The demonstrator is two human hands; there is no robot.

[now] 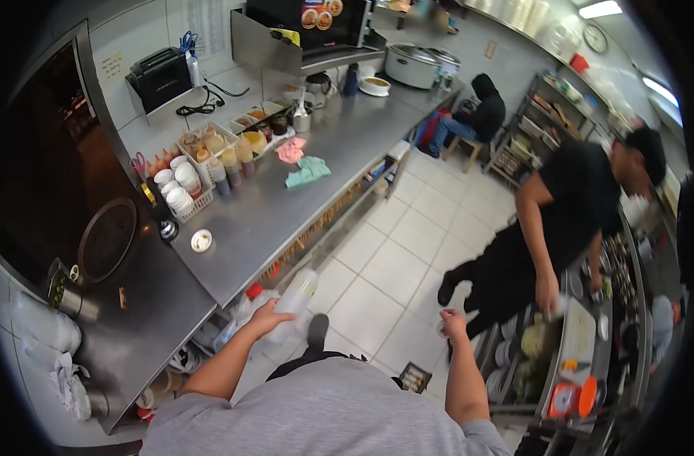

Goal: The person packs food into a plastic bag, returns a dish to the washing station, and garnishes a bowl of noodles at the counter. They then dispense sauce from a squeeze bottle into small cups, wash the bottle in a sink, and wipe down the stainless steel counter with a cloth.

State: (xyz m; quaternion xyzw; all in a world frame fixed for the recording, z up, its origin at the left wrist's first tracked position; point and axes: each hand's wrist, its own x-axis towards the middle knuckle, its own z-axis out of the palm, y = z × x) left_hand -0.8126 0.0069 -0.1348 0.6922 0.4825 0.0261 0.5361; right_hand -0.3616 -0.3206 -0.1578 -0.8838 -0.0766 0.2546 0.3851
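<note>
My left hand (268, 318) is closed round a long, translucent plastic cylinder (298, 295), held over the floor beside the counter's front edge. Whether this is a bottle or a sleeve of cups I cannot tell. Just behind it, a red cap (254, 290) shows beside clear plastic below the counter. My right hand (453, 324) is raised over the floor with its fingers pinched together. A small, pale, round edge shows at its fingertips, too small to name.
A steel counter (263, 220) runs along the left, bearing a small white bowl (201, 241), a green cloth (309, 172) and stacked white cups (181, 201). A co-worker in black (567, 190) stands at the right-hand station. Another person (476, 114) sits at the back.
</note>
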